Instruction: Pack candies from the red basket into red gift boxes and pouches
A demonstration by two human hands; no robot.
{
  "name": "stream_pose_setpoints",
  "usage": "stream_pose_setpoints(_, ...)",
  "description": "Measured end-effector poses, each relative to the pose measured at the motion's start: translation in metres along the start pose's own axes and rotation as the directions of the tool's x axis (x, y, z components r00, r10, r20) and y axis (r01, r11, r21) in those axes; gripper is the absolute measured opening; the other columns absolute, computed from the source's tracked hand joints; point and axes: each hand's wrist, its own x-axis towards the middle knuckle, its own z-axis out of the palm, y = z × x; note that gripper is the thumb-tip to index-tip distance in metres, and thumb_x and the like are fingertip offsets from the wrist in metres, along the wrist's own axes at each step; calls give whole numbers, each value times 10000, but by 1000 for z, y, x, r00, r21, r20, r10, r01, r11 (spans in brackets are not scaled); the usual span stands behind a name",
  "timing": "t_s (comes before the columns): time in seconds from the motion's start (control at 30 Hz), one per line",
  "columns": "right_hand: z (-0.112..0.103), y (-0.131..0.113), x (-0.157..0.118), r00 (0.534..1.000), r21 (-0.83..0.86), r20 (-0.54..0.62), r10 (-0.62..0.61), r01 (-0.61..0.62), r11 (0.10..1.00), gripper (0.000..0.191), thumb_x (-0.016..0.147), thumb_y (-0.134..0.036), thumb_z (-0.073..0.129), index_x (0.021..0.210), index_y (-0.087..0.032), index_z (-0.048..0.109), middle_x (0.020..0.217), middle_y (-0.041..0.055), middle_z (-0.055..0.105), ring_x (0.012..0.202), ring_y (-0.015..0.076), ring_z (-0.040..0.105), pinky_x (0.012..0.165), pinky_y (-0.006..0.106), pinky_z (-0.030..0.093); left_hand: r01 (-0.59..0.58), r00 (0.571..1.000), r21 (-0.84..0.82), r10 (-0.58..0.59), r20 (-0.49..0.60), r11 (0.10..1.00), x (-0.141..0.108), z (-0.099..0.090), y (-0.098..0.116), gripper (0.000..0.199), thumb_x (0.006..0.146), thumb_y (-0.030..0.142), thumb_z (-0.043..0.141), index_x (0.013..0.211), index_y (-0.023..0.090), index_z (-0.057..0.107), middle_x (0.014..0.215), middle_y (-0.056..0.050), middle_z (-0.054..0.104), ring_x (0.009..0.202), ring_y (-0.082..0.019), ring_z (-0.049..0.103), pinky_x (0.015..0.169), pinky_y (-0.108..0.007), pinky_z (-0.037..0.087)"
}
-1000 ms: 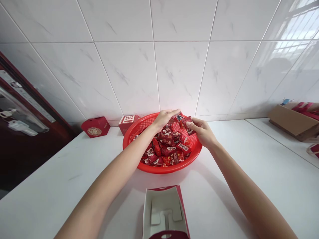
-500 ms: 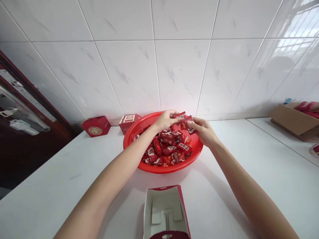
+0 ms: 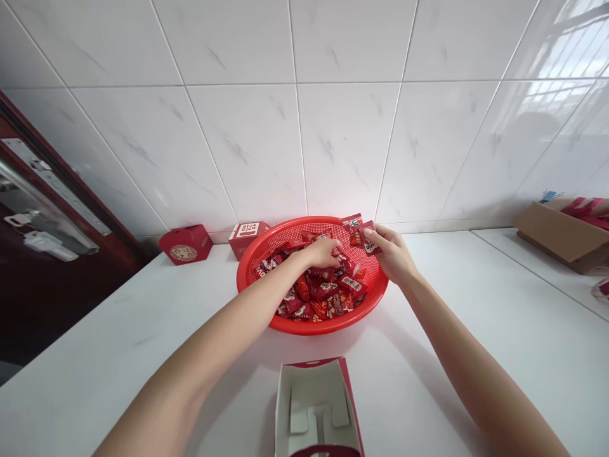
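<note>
A red plastic basket point(image 3: 314, 327) holds many small red candy packets point(image 3: 328, 289). My left hand point(image 3: 322, 252) is over the packets inside it, fingers bent and slightly apart, fingertips close to the candies; nothing shows gripped there. At the basket's right rim, my right hand point(image 3: 394, 254) pinches two red candy packets point(image 3: 370, 238) between thumb and fingers, one overlapping the other. Nearer to me, an open carton point(image 3: 283, 406) with a red outside and pale inside stands between my forearms; no candy shows in it.
Two closed red boxes stand by the tiled wall: a gold-printed one point(image 3: 186, 245) at left and a white-labelled one point(image 3: 246, 236) touching or close to the basket. A cardboard box point(image 3: 564, 235) with red items sits far right. Keys point(image 3: 50, 244) hang at the door.
My left hand has left the packets at the right hand and dropped left into the basket. The right hand keeps the packets, shifted slightly. The view tilted up a little.
</note>
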Motion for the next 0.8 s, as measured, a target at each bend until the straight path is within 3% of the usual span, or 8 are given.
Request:
stream_pose_setpoints(0.1,0,1,0,1000,3,8,10,-10,1000,387,647,-540,890,781,-211,737,685,-7,682,637,152,601,641,290,481,-6,999,93,3,38,996,1,4,-1,302,651,40,713,922,172,740,962,-58,774,986,-274,706,905,-329,530)
stream_pose_setpoints(0.3,-1,4,1,1000,-21,6,-14,14,1000,383,673,-557,873,781,-218,730,716,-6,692,659,154,613,648,289,485,-4,999,89,9,-52,996,4,-7,1,340,842,74,535,1073,183,760,1130,-52,767,1103,-228,683,958,-276,503)
stream_pose_setpoints(0.6,0,2,0,1000,-3,-6,6,-6,1000,380,656,-540,879,777,-214,723,705,-7,677,651,148,599,629,283,483,-5,997,-53,1,-75,999,3,-15,2,277,794,78,511,899,170,750,815,-7,739,737,-163,666,710,-242,519)
stream_pose_setpoints(0.8,1,1,0,1000,-5,-5,5,-5,1000,392,646,-548,884,773,-215,720,712,-2,682,661,159,603,642,297,484,7,996,-104,-16,-83,995,4,-16,-2,224,800,150,485,769,171,706,711,2,675,674,-161,607,626,-251,468)
